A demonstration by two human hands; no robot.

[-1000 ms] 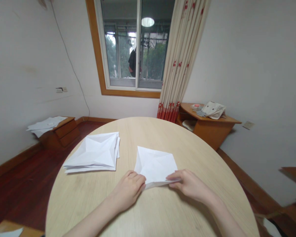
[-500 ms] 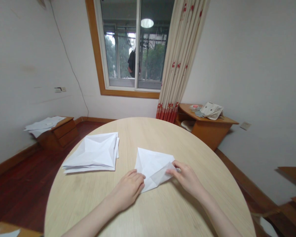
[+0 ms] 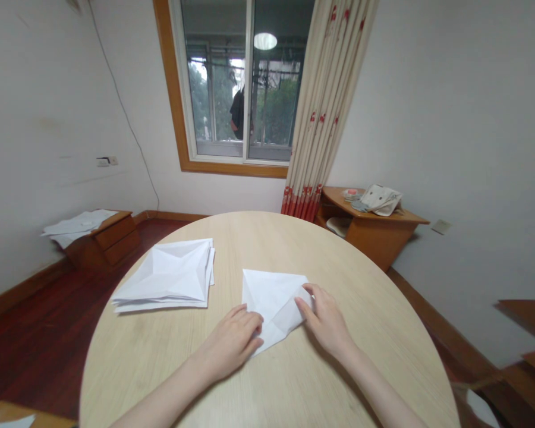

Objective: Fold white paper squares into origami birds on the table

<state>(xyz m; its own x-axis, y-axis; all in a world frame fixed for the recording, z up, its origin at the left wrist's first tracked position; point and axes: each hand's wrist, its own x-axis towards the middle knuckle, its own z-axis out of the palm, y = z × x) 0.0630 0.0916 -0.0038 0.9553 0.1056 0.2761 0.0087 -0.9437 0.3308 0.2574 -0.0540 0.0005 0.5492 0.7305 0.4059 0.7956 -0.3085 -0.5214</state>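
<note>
Right of the folded-paper stack (image 3: 173, 270), a white paper sheet (image 3: 266, 290) is lying partly folded, its near-right flap (image 3: 287, 312) lapping inward but seemingly not yet flattened. The right hand (image 3: 327, 316) is pinching this flap; the left hand (image 3: 235, 339) is resting bent fingers on the sheet, any pinch being unclear.
</note>
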